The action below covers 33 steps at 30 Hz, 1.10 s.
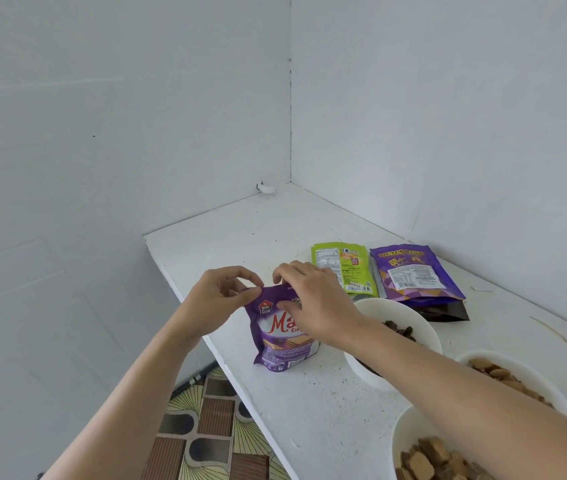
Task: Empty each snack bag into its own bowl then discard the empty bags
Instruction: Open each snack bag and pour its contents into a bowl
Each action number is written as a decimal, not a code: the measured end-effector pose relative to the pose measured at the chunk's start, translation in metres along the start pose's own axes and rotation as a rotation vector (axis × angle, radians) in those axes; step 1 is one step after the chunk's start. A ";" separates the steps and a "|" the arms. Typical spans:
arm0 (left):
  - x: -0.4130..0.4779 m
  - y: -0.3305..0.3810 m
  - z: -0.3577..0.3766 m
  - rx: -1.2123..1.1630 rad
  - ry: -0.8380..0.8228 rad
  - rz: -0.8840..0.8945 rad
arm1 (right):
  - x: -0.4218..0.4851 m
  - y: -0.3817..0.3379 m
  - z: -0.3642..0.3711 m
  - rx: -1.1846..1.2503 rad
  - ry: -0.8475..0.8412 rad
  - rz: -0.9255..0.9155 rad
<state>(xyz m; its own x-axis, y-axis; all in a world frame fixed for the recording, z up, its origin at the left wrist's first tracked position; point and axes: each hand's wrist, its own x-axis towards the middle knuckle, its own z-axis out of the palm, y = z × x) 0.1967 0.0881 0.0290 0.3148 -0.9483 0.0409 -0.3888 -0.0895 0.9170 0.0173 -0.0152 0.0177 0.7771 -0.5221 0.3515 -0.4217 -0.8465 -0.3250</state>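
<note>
1. Purple snack bag (275, 344) stands upright near the left edge of the table (240, 237), just left of a white bowl.
2. Left hand (219, 299): thumb and forefinger pinch the bag's top left corner, other fingers curled loosely above it.
3. Right hand (313, 303): fingers curled over the bag's top edge, thumb laid across the front; the palm covers much of the printed name.
4. White bowl (393, 308) holds dark pieces and is partly hidden by the right forearm.
5. Second bowl (517, 362) at the right holds tan biscuits; third bowl (403, 434) at the near edge holds brown wafer pieces. Both are cut by the arm or the frame.
6. Green bag (344, 268) and purple wafer bag (413, 275) lie flat side by side behind the first bowl, toward the right wall.
7. Table is white and scuffed, set into a corner of plain white walls (102, 133); small white object (266, 188) in the far corner, can't tell what it is.
8. Patterned floor (212, 427) shows below the left edge.
9. Can't tell whether the held bag's top is sealed or torn.
</note>
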 end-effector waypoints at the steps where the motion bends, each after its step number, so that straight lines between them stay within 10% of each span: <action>1: 0.000 0.000 0.000 0.068 0.017 0.019 | 0.001 -0.001 0.000 -0.005 0.001 0.001; 10: -0.009 0.006 -0.001 0.329 0.175 0.201 | -0.002 -0.003 0.004 -0.005 0.044 -0.036; 33: 0.010 0.020 -0.009 0.568 -0.146 0.096 | -0.002 -0.008 0.006 -0.040 -0.005 -0.087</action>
<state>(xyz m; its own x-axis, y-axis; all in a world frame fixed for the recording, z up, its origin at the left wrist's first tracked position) 0.1997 0.0798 0.0512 0.1484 -0.9887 0.0214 -0.8250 -0.1118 0.5539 0.0218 -0.0065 0.0142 0.8136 -0.4461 0.3729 -0.3709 -0.8921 -0.2578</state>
